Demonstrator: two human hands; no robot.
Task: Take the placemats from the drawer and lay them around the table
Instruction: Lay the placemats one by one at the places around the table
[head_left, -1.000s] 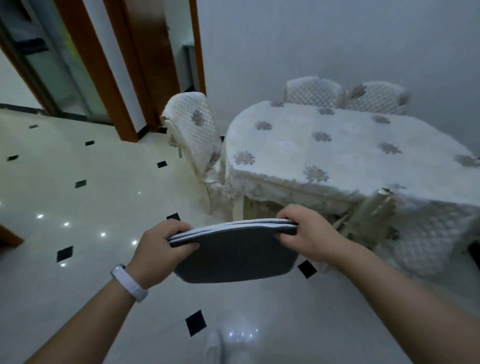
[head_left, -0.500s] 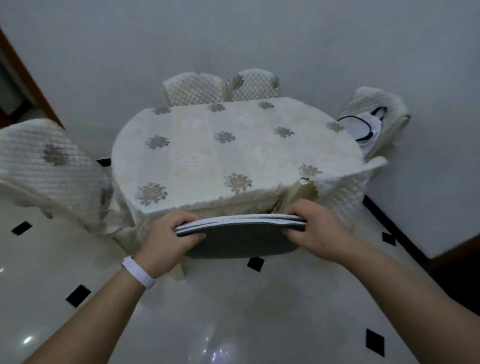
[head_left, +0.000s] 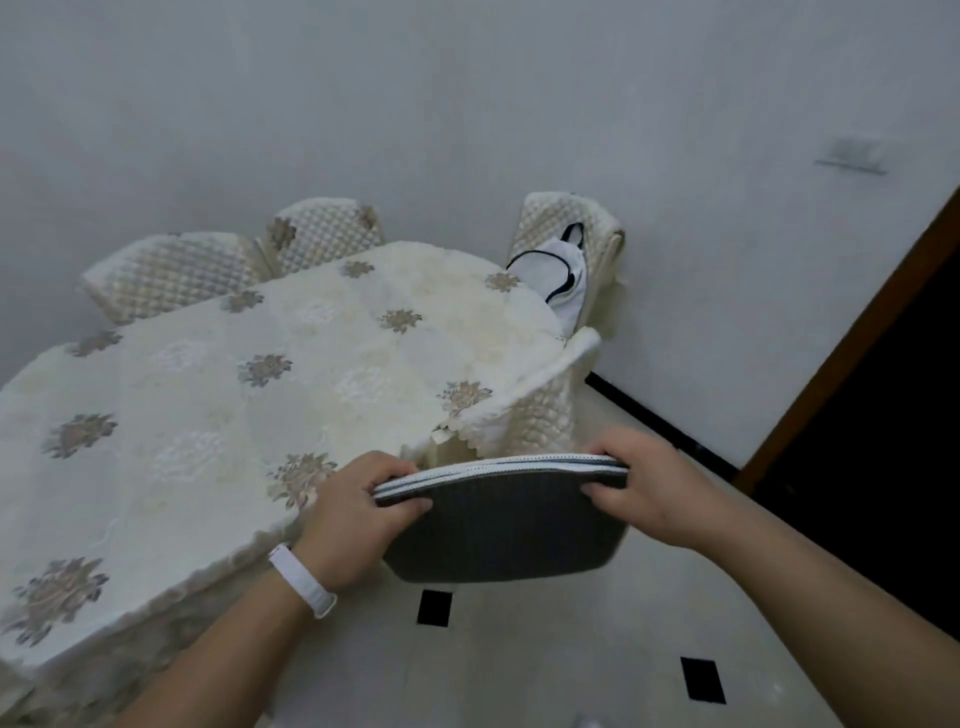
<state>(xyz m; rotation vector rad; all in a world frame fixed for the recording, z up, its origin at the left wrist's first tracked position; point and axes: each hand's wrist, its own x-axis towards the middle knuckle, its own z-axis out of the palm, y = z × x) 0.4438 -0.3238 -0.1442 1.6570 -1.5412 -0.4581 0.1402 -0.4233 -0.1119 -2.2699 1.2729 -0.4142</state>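
A stack of dark grey placemats (head_left: 501, 525) with pale stitched edges hangs in the air in front of me, its broad underside facing me. My left hand (head_left: 358, 512), with a white wristband, grips the stack's left end. My right hand (head_left: 649, 488) grips its right end. The stack is just off the near right corner of the oval table (head_left: 218, 415), which wears a cream cloth with flower patterns. The drawer is not in view.
Quilted cream chairs stand around the table: two at the far side (head_left: 249, 260), one at the right end (head_left: 566, 228) with a white bag (head_left: 561, 275) on it, one tucked in near my hands (head_left: 530, 421). A dark doorway (head_left: 883, 441) opens at right. Pale tiled floor lies below.
My view has swung to the right and closer: the table now lies to my left and the dark doorway has appeared. Both hands keep the same grip on the stack.
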